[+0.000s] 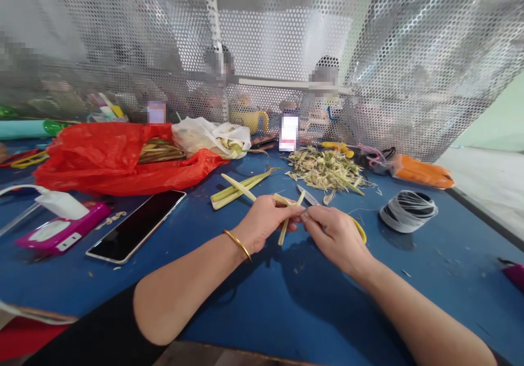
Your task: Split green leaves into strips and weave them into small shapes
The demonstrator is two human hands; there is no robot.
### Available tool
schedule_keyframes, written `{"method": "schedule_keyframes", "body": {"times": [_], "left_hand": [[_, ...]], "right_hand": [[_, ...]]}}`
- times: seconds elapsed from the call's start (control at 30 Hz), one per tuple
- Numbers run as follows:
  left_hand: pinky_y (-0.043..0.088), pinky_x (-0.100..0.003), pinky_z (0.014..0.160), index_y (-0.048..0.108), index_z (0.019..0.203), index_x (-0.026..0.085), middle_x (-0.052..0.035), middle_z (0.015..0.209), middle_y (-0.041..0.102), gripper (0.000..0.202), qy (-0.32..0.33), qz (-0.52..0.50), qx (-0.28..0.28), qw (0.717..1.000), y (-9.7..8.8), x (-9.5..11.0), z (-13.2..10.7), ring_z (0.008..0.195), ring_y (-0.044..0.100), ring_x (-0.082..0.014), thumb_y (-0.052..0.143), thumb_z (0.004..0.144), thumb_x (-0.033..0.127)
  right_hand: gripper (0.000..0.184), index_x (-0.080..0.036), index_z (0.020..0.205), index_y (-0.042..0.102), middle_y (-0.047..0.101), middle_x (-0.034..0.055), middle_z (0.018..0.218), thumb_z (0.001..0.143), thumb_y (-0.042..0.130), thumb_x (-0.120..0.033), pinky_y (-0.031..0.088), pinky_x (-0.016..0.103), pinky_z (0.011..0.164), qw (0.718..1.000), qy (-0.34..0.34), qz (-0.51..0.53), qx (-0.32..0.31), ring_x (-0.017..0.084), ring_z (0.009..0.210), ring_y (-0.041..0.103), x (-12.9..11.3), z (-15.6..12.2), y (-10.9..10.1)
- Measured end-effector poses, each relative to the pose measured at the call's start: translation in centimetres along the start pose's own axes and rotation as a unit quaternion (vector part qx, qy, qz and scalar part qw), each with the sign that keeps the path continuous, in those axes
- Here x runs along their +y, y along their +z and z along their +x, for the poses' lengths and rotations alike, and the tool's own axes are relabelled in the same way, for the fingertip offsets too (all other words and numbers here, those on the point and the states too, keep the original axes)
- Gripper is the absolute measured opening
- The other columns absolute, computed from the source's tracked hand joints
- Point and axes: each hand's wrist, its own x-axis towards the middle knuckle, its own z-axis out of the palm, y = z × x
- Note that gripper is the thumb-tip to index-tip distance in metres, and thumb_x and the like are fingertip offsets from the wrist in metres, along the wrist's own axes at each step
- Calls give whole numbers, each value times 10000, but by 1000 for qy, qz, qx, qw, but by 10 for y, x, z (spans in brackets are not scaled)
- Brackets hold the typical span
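Pale green leaf strips (283, 232) cross one another between the closed thumb and fingers of my left hand (266, 219), which wears a gold bangle (237, 245). The fingertips of my right hand (333, 235) pinch close against the left ones; what they hold is too small to make out. Behind the right hand pass scissors, with a pointed metal blade (308, 195) and yellow handle (361, 229); whether they are gripped or lie on the table cannot be told. A fine thread reaches toward that hand from a white thread spool (408, 211). More leaf strips (241, 187) lie beyond my left hand.
On the blue table (254, 300) are a phone (137, 225), a magenta power strip (65, 229), a red plastic bag (102, 159), a white bag (204, 134), a heap of leaf scraps (323, 168) and an orange packet (423, 172). A perforated metal screen (282, 33) stands behind.
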Motion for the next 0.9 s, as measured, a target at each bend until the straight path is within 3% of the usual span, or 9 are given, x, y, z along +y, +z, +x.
{"method": "schedule_keyframes", "body": {"times": [0.1,0.23,0.43,0.53,0.6,0.7,0.8,0.9], "left_hand": [[458,-223,554,692,743,116,-38,693,666,270,-19,0,-11,1000,-1,-2,0,527,562,-81,785,643,349],[438,-218,535,690,756,112,-35,677,657,303,-19,3,-28,999,-2,-3,-1,514,551,-81,776,647,381],[428,-211,510,676,735,113,-22,641,635,247,28,-11,-10,999,0,2,0,483,528,-73,761,666,334],[429,-207,502,676,759,110,-11,618,614,208,9,-29,-6,1000,-2,4,2,470,528,-72,759,669,278],[437,-209,507,672,771,110,4,603,589,197,-17,-40,-4,999,-4,5,2,462,525,-69,749,679,265],[432,-208,497,666,777,119,22,591,554,201,-33,-39,-16,999,-4,5,1,455,498,-62,733,693,289],[413,-210,472,658,764,130,25,568,532,235,-37,-9,-35,999,-1,3,-3,463,472,-72,720,697,347],[383,-213,452,639,738,142,36,526,498,293,-36,24,-35,998,3,-1,-6,458,436,-78,699,701,426]], "right_hand": [[297,-210,640,458,512,-17,594,901,458,-351,274,243,535,999,34,0,-3,132,554,459,0,0,-1],[285,-206,648,474,524,-14,614,915,441,-299,289,238,545,1000,0,23,-8,130,568,461,4,1,1],[348,-197,596,438,492,-7,597,921,439,-321,295,244,562,997,-40,12,58,125,574,445,2,-2,-5],[365,-194,600,474,486,-11,573,913,445,-378,312,245,554,995,-1,91,37,123,558,445,4,-1,-4],[396,-190,645,531,486,-21,541,902,435,-474,326,242,516,972,93,216,4,117,507,452,8,2,-1],[413,-175,721,570,494,-37,554,827,520,-571,335,233,477,890,219,399,5,97,455,453,13,7,6],[378,-170,688,555,493,-52,544,743,657,-531,314,218,469,837,241,491,35,74,448,429,15,9,12],[353,-168,654,559,504,-55,523,716,700,-487,312,212,470,823,237,514,52,67,450,423,14,7,15]]}}
